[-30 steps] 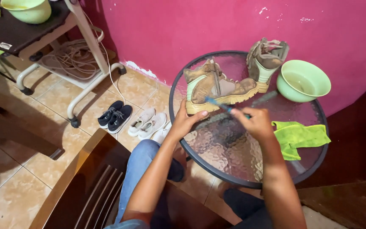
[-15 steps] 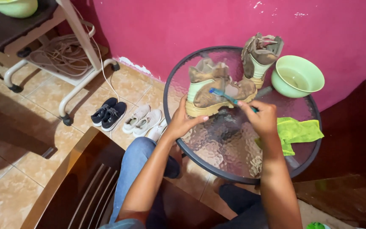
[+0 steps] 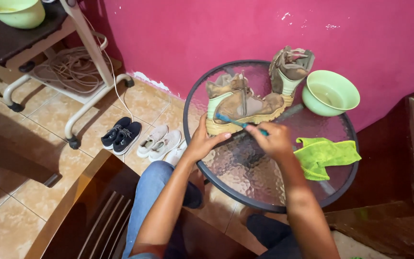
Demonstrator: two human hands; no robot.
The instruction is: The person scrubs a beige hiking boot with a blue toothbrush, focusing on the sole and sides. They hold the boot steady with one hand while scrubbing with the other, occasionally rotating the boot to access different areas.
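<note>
While the left hand (image 3: 203,142) presses open against the tan boot's (image 3: 242,103) sole on the glass table (image 3: 245,177), the right hand (image 3: 272,140) pinches a blue toothbrush (image 3: 235,122), bristles at the boot's side.

Bright even indoor light, soft shadows on floor tiles (image 3: 20,201), slight motion blur, saturated colours

Two boots (image 3: 239,103), two bowls (image 3: 330,93), one cloth (image 3: 326,156).

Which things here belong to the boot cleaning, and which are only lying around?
In use: right hand holding blue brush; left hand steadying tan boot; second boot; green bowl; green cloth.
Lying about: dark shoes; pale shoes; rope coil.
</note>
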